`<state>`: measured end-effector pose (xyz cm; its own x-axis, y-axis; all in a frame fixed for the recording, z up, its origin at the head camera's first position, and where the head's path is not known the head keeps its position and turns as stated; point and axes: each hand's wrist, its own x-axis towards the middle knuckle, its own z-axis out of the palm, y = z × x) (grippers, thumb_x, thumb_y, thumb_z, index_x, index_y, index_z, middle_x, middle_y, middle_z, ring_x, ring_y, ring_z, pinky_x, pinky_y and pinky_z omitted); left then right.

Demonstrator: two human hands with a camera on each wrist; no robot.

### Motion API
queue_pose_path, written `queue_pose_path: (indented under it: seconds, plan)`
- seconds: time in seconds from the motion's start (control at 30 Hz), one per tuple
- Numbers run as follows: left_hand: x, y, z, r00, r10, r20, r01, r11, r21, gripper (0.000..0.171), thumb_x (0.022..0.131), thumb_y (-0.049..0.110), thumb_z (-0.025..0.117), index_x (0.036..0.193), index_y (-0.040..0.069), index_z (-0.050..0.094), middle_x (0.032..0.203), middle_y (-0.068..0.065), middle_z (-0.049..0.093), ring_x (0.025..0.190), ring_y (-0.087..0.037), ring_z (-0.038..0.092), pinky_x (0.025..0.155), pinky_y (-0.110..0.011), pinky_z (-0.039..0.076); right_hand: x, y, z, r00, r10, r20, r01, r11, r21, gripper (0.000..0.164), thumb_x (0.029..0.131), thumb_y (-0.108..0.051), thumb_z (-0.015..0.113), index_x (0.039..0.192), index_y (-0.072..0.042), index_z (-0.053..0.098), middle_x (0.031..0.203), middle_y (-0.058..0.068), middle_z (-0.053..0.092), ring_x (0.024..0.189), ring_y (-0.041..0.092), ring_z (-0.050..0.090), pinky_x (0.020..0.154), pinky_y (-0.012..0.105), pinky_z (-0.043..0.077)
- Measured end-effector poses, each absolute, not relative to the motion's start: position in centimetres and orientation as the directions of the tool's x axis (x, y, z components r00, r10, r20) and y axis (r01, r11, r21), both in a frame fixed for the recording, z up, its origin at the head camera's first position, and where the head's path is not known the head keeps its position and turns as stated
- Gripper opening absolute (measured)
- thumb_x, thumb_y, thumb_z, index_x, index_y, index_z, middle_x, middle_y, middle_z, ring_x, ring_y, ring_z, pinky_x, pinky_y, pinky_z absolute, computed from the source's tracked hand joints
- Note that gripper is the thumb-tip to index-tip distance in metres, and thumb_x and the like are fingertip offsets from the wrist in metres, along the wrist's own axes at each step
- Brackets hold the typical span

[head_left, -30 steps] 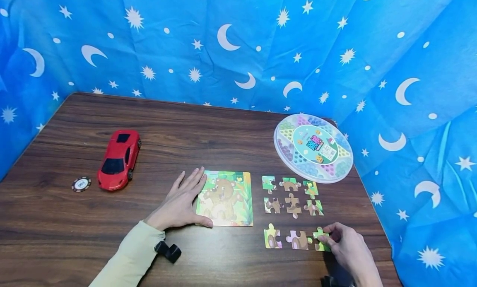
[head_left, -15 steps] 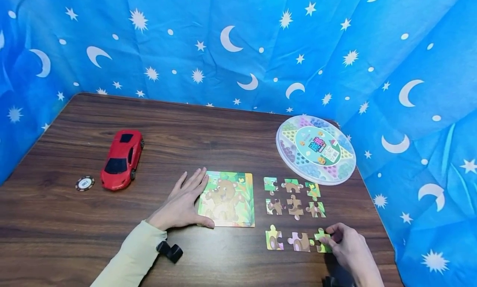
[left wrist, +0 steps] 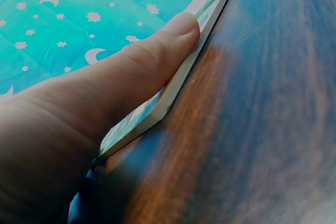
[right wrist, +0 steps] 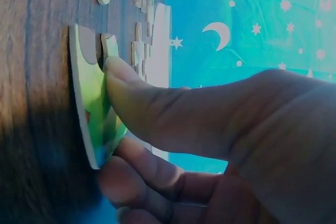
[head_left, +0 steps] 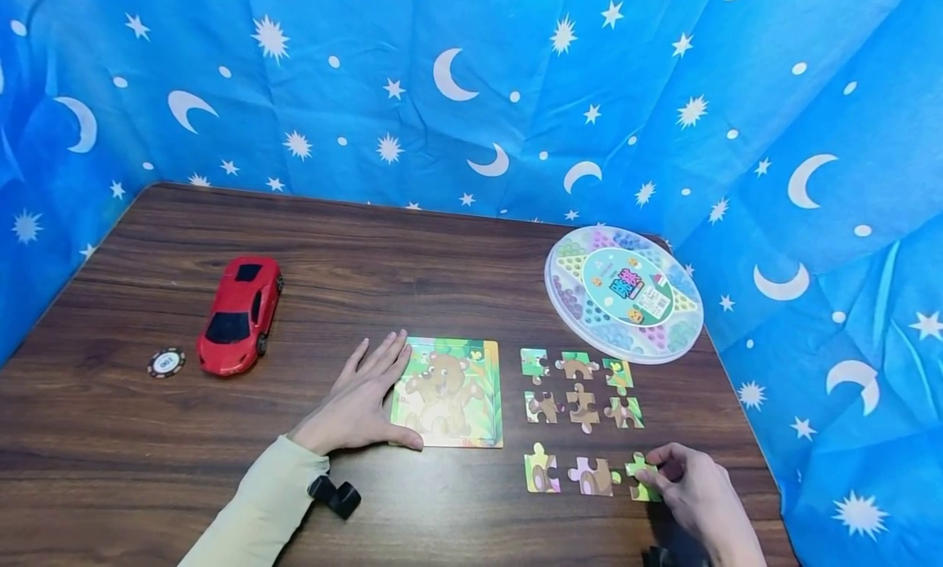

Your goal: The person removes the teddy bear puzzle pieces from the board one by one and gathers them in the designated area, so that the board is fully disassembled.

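Observation:
My left hand point(head_left: 354, 407) rests with spread fingers along the left side of a square puzzle board point(head_left: 482, 403) with a bear picture. In the left wrist view the thumb point(left wrist: 181, 24) lies over the board's near edge. At the lower right, my right hand point(head_left: 696, 489) pinches a green jigsaw piece point(head_left: 638, 469) between thumb and fingers. The right wrist view shows this piece tilted, thumb on its printed face and fingers at its edge. Beside it lie a bear-foot piece point(head_left: 595, 479) and a yellow-green piece point(head_left: 540, 471). Further pieces point(head_left: 582, 407) form two rows above.
A round Chinese checkers box point(head_left: 567, 305) lies at the back right. To the left are a red toy car point(head_left: 239, 317) and a poker chip point(head_left: 166, 362). A blue curtain point(head_left: 368, 84) with moons and stars stands behind the wooden table point(head_left: 354, 264).
The green piece in my right hand has shifted slightly right, away from the bear-foot piece. The left hand stays on the board. The head view has shifted a little.

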<state>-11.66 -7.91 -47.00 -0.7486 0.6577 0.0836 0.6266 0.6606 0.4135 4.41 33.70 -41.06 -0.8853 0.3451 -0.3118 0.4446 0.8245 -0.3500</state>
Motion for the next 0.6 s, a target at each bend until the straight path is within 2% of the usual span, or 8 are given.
queue_pose_path:
  seconds: [0.33,0.6]
  plan:
    - [-11.7,-7.7,-47.2,-0.743,0.663,0.086,0.633,0.657,0.409,0.133,0.06,0.087,0.06,0.154,0.002,0.018,0.163,-0.011,0.005,0.149,-0.024,0.006,0.117,-0.05,-0.002,5.5,35.0,-41.5,-0.888,0.381,-0.256,0.458,0.777,-0.433,0.034,0.091,-0.027,0.069,0.109,0.001,0.063,0.087,0.005,0.058,0.075,0.019,0.052,0.065,0.036,0.044]
    - [-11.8,-7.8,-47.1,-0.744,0.663,0.077,0.632,0.662,0.403,0.133,0.06,0.087,0.061,0.154,0.002,0.017,0.163,-0.011,0.005,0.149,-0.023,0.005,0.117,-0.05,-0.003,5.9,35.4,-41.6,-0.888,0.361,-0.286,0.455,0.779,-0.432,0.032,0.09,-0.027,0.07,0.104,0.001,0.064,0.084,0.004,0.057,0.073,0.017,0.052,0.064,0.034,0.044]
